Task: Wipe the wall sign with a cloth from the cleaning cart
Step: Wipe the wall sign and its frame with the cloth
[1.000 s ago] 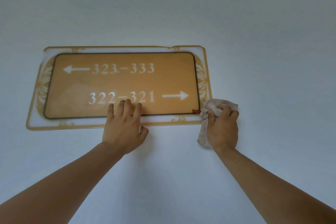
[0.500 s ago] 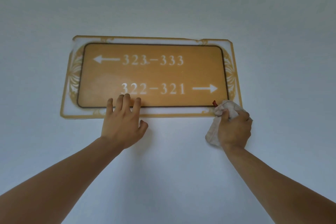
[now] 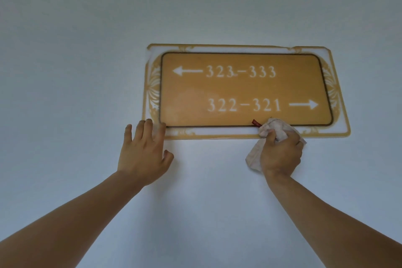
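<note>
A golden wall sign with white room numbers and arrows hangs on the wall, framed by a clear plate with gold trim. My right hand grips a bunched whitish cloth with a small red tag, pressed against the sign's lower edge right of its middle. A loose end of the cloth hangs below my fist. My left hand lies flat with fingers spread, its fingertips on the sign's lower left corner.
A plain pale wall surrounds the sign on all sides. Both of my bare forearms reach up from the bottom of the view.
The sign has shifted to the right in the view. My right hand with the cloth slid left along the sign's bottom edge from its lower right corner. My left hand now rests at the lower left corner.
</note>
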